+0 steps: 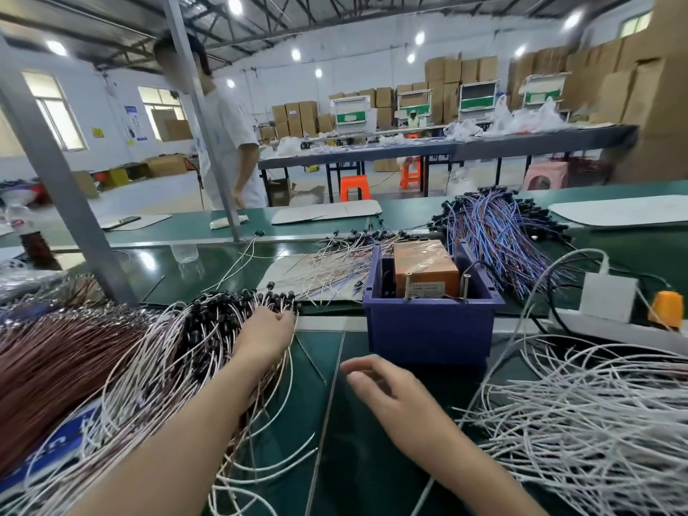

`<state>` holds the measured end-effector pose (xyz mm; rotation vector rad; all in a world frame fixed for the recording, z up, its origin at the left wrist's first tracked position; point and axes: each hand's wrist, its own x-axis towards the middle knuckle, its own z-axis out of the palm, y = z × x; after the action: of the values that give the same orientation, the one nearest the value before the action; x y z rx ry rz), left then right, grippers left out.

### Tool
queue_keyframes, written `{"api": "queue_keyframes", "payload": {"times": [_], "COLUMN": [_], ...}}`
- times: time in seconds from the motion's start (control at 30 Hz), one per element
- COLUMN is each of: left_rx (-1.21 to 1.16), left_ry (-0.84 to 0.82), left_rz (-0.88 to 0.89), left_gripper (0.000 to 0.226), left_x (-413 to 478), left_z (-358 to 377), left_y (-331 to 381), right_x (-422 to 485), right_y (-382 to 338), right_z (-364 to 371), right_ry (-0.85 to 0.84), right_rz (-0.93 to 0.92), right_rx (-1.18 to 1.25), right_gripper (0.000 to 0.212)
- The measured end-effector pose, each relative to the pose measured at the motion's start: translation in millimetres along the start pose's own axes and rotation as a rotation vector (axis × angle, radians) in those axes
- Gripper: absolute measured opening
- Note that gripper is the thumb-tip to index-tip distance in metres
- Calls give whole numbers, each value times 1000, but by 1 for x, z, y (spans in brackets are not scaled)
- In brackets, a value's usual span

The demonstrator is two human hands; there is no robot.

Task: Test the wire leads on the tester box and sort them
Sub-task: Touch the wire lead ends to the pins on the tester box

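White-and-pink wire leads with black capped ends point(208, 329) lie heaped on the green surface point(357, 459), at nine o'clock from the orange film-wrapped tester box point(424, 271), which sits inside a dark blue plastic bin point(432, 329). The left hand point(266, 331) rests on the heap, fingertips among the caps; whether it pinches one I cannot tell. The right hand point(394, 392) hovers at the bin's six o'clock, fingers relaxed, holding nothing. Loose white wires point(595, 422) spread at four o'clock.

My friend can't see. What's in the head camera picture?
The left hand reaches into a pile of white wire leads with black ends, while the right hand hovers open over the green table. Behind stands a purple plastic bin holding an orange box.
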<state>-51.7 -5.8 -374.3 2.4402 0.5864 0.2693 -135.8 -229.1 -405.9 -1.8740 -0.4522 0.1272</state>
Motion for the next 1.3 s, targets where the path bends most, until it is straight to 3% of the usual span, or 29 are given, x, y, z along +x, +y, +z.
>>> {"api": "queue_keyframes", "payload": {"times": [0.23,0.43,0.53,0.63,0.73,0.83,0.9,0.97,1.03,1.1,1.17,1.2,1.23,1.3], "left_rx": [-510,-442,-335,-266,-324,-462,-534,-589,-618,-371,-27,-34,-103,-259], "left_ry": [-76,-265,-342,-349,-391,-378,-336,-320,-253,-88,151,199,144,-188], "left_rz": [18,395,557,650,557,363,232,120,32,42,185,317,462,639], "left_gripper": [38,16,14,13,19,17,15,16,18,28,45,50,51,43], "left_x": [-27,-98,-128,-144,-144,-136,-130,-120,-102,-85,-89,-101,-115,-148], "left_z": [-30,-29,-21,-16,-12,-3,3,1,-11,-28,-43,-47,-48,-44], "left_y": [1,-15,-21,-22,-18,-20,-23,-22,-17,-8,6,17,29,52], "right_x": [1,18,26,29,27,23,20,16,13,10,8,8,8,8], "right_y": [-5,-30,-35,-36,-39,-43,-47,-57,-70,-85,-99,-104,-109,-116], "right_z": [-5,14,23,27,22,14,9,3,-8,-23,-38,-46,-53,-66], "right_ry": [107,74,82,95,44,42,85,175,214,201,232,247,250,246], "right_rz": [178,376,398,376,298,180,99,26,-63,-111,-112,-106,-101,-69], "right_rx": [303,614,673,680,563,262,-13,-65,81,263,485,622,769,1059], "right_gripper": [22,25,31,23,20,26,30,27,20,18,22,22,22,22]}}
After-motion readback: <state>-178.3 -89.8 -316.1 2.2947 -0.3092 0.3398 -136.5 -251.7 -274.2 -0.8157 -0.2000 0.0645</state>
